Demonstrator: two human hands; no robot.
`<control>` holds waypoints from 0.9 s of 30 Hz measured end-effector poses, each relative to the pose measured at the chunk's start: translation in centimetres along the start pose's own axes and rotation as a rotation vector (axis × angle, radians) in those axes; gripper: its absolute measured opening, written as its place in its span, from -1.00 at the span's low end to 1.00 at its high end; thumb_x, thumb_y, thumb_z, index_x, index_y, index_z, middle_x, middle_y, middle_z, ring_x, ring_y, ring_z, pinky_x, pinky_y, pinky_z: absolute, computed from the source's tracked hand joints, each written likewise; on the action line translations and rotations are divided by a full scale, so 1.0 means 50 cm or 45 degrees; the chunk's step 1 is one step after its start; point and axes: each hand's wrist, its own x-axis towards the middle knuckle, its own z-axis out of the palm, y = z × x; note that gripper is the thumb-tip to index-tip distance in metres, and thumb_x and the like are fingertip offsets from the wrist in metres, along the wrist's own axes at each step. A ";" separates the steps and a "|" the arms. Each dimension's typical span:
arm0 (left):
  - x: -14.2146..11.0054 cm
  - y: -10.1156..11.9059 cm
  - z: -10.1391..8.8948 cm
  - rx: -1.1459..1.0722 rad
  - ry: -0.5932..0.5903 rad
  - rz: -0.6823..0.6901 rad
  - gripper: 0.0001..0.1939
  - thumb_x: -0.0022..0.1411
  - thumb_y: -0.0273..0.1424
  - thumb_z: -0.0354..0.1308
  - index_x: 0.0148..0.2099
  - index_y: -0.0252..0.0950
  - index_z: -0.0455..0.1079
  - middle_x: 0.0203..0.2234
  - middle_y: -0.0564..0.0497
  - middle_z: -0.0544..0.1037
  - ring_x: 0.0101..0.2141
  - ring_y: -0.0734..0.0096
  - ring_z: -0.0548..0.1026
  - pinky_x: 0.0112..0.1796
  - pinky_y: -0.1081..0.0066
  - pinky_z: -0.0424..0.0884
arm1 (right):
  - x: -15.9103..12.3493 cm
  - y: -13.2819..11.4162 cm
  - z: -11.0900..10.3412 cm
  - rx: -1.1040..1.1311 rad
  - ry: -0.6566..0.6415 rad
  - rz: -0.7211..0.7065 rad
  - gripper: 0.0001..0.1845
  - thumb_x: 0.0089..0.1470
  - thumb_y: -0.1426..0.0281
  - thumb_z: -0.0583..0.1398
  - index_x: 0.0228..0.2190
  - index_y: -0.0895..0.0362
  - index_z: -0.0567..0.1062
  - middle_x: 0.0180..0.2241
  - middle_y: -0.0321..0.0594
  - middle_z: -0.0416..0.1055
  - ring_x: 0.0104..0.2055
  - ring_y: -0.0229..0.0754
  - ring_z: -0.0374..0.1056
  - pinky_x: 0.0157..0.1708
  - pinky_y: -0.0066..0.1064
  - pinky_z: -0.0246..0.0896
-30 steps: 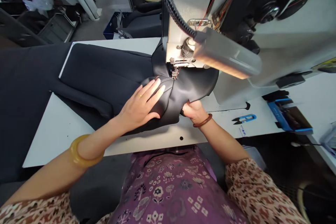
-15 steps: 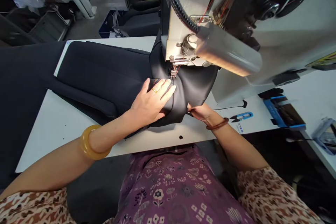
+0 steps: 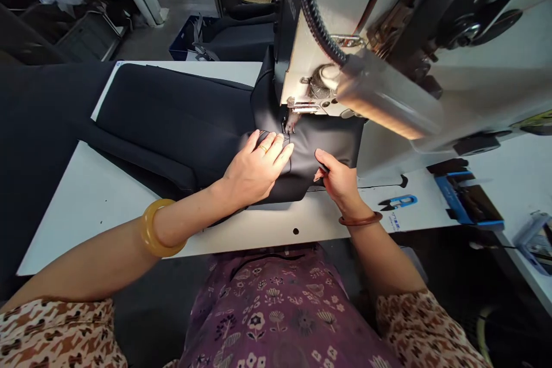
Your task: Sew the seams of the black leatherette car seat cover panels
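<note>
A black leather-like seat cover point(image 3: 181, 109) lies across the white table, and its right part passes under the presser foot point(image 3: 292, 122) of a sewing machine point(image 3: 297, 77). My left hand point(image 3: 254, 169) rests flat on the cover, fingers stretched out, with the fingertips just in front of the foot. To the right, my right hand point(image 3: 340, 181) grips the cover's near edge, thumb on top and the other fingers partly hidden below. Close to the left fingers a seam line runs through the material.
Blue thread snips point(image 3: 399, 202) lie on the white table point(image 3: 254, 230) right of my right hand. Beyond them sits a blue-edged box point(image 3: 470, 198). A lamp point(image 3: 388, 95) hangs low beside the machine head. Behind the table stands a dark blue bin point(image 3: 179, 46).
My right hand has shifted its hold, and its thumb now shows on top of the cover. The fold near it has flattened out. My left hand stays by the presser foot.
</note>
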 end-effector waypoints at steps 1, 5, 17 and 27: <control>0.003 -0.003 0.000 0.001 -0.011 -0.010 -0.41 0.16 -0.41 0.07 0.22 -0.51 0.15 0.11 -0.38 0.31 0.10 -0.04 0.30 0.09 0.00 0.21 | 0.007 -0.003 0.001 0.012 -0.004 -0.015 -0.74 -0.34 0.30 0.31 -0.72 0.12 0.33 -0.73 -0.45 0.13 -0.72 -0.41 0.09 -0.73 -0.49 0.12; 0.011 -0.019 -0.001 0.000 -0.068 -0.015 -0.36 0.18 -0.29 0.11 0.26 -0.40 0.09 0.14 -0.33 0.28 0.13 0.00 0.27 0.10 0.04 0.19 | 0.027 -0.011 0.005 0.072 -0.030 -0.006 -0.75 -0.40 0.31 0.31 -0.71 0.13 0.34 -0.70 -0.45 0.15 -0.71 -0.44 0.04 -0.78 -0.52 0.07; 0.022 -0.046 0.006 -0.064 -0.002 0.001 -0.36 0.14 -0.30 0.21 0.25 -0.13 0.14 0.15 -0.27 0.28 0.14 -0.03 0.28 0.09 -0.10 0.17 | 0.051 -0.021 0.012 0.050 -0.040 0.032 -0.77 -0.40 0.31 0.32 -0.70 0.15 0.40 -0.67 -0.41 0.25 -0.70 -0.43 0.13 -0.76 -0.53 0.16; -0.058 -0.037 0.036 -0.142 -0.100 -0.026 -0.03 -0.03 -0.24 0.35 0.33 -0.19 -0.06 0.30 -0.31 -0.06 0.27 -0.19 -0.07 0.09 -0.22 0.10 | 0.079 0.003 -0.032 -0.383 -0.650 0.351 -0.71 -0.42 0.19 0.41 -0.55 0.03 0.56 -0.46 -0.35 0.51 -0.22 -0.16 0.39 0.09 -0.16 0.16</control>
